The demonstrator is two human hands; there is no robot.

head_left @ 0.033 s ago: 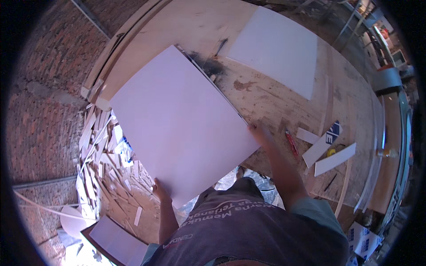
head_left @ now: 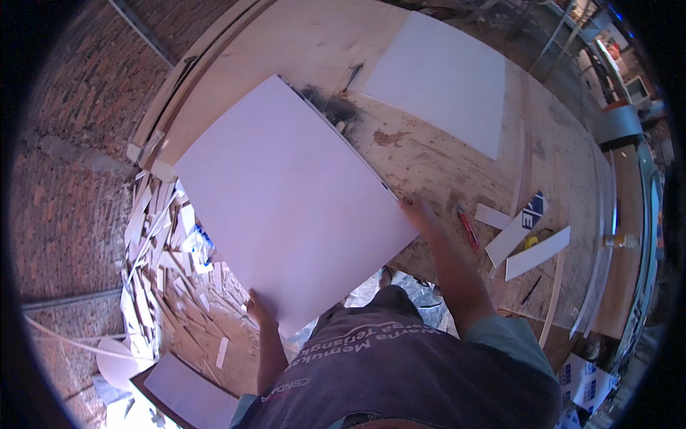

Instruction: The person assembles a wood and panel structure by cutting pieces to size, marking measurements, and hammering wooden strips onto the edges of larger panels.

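Observation:
A large, flat white panel (head_left: 293,200) lies slanted across the near left of the wooden worktable, its near part reaching past the table's edge toward my body. My left hand (head_left: 260,309) is closed on the panel's near left edge. At its right corner my right hand (head_left: 418,214) grips the edge, fingers curled round it. Right of that hand a red cutter knife (head_left: 468,227) rests on the tabletop. A second white panel (head_left: 437,82) lies flat farther back.
White offcut strips (head_left: 537,253) lie at the right, around a yellow tape measure (head_left: 531,243). A small dark tool (head_left: 352,77) sits beside the far panel. Below left is a heap of scrap strips (head_left: 168,264), near a brick wall (head_left: 71,200).

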